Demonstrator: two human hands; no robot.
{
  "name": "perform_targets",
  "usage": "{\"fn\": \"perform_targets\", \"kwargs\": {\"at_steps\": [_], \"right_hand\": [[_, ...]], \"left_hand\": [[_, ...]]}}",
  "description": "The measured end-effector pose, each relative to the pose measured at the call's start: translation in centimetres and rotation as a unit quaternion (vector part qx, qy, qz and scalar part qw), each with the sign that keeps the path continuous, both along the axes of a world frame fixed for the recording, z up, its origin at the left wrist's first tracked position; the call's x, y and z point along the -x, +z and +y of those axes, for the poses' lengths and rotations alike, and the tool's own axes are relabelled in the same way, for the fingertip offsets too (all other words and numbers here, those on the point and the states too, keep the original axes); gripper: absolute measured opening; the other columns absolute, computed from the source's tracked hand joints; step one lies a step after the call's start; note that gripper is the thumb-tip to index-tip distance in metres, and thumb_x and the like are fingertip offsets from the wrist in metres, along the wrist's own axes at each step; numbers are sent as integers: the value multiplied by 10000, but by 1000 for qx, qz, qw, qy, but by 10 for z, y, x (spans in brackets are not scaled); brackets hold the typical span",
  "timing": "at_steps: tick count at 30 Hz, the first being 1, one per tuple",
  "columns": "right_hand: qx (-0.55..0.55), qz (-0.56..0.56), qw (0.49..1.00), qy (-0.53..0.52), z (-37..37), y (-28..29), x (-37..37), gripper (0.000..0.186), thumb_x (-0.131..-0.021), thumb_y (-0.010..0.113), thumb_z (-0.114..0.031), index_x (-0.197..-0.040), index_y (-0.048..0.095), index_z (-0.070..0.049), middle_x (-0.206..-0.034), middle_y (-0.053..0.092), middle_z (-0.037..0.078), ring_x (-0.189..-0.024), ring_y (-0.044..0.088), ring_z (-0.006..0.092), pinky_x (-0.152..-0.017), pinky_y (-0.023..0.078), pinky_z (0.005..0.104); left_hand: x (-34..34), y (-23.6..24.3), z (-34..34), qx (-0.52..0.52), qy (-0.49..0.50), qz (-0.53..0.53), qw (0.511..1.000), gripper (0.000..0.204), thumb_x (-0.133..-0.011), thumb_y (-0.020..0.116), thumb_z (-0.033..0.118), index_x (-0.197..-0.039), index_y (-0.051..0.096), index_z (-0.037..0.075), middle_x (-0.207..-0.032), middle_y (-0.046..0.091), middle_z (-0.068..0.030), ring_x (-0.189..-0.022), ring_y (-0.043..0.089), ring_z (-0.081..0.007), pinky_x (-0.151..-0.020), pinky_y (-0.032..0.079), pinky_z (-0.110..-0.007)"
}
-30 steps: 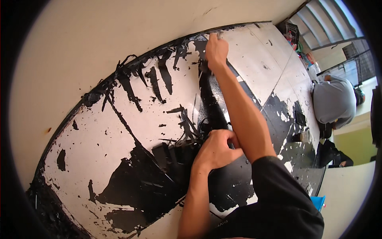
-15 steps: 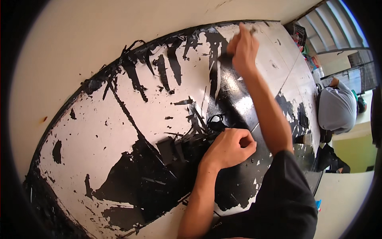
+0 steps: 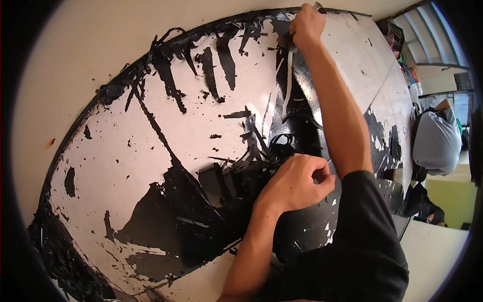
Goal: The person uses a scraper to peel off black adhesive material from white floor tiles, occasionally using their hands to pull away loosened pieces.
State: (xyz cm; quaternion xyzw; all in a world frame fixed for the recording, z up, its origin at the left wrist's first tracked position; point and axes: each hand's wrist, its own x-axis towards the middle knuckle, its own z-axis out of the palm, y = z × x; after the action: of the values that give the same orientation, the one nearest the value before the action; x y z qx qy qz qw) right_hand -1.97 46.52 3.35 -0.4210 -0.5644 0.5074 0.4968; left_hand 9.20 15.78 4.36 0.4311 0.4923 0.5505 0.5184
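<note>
Black film lies over a pale tiled floor (image 3: pixel 216 131), torn into strips and flakes. My right hand (image 3: pixel 308 26) is closed around a scraper near the wall at the far edge. The tool's end (image 3: pixel 317 6) pokes out above my fist; most of it is hidden. Below that hand runs a glossy strip of black film (image 3: pixel 302 83). My left hand (image 3: pixel 299 183) hovers over the dark sheet nearer to me, fingers curled and thumb meeting fingertips; whatever it pinches, if anything, cannot be made out. Beside it lies a loop of curled black film (image 3: pixel 282 144).
A cream wall (image 3: pixel 100 35) curves along the far side, with ragged black scraps (image 3: pixel 166 60) at its foot. At the right a person in a grey shirt (image 3: pixel 436 143) is bent low. Assorted items (image 3: pixel 410 75) stand behind, and a dark bag-like heap (image 3: pixel 425 204) lies nearer.
My right hand has moved farther away, up toward the wall. The left hand stays curled and has shifted slightly right. The whole view has tilted a little.
</note>
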Motion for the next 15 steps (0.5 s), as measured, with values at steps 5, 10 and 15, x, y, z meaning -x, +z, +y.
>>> {"fn": "perform_targets", "kwargs": {"at_steps": [5,10,15], "right_hand": [[-17,1,999,48,-82,12,-52,395,-974,579,-267,-654,440,-82,-531,423,27,-418,387,156,-403,289,336],[90,21,986,137,-200,22,-102,446,-1016,606,-300,-664,390,-132,-558,345,-33,-458,299,81,-437,226,300],[79,30,987,135,-188,29,-110,497,-1025,617,-294,-646,327,-154,-550,277,-41,-456,232,96,-447,164,320]], "left_hand": [[-8,1,10,-37,-14,-6,999,216,-869,710,182,-792,689,-19,-715,706,-137,-653,699,-235,-656,520,-346],[5,2,-8,31,-188,-70,979,266,-937,673,222,-814,752,0,-740,745,-79,-611,657,-136,-627,519,-313],[2,4,-2,45,-247,-104,962,300,-936,684,264,-820,770,1,-684,720,-59,-598,644,-104,-604,513,-268]]}}
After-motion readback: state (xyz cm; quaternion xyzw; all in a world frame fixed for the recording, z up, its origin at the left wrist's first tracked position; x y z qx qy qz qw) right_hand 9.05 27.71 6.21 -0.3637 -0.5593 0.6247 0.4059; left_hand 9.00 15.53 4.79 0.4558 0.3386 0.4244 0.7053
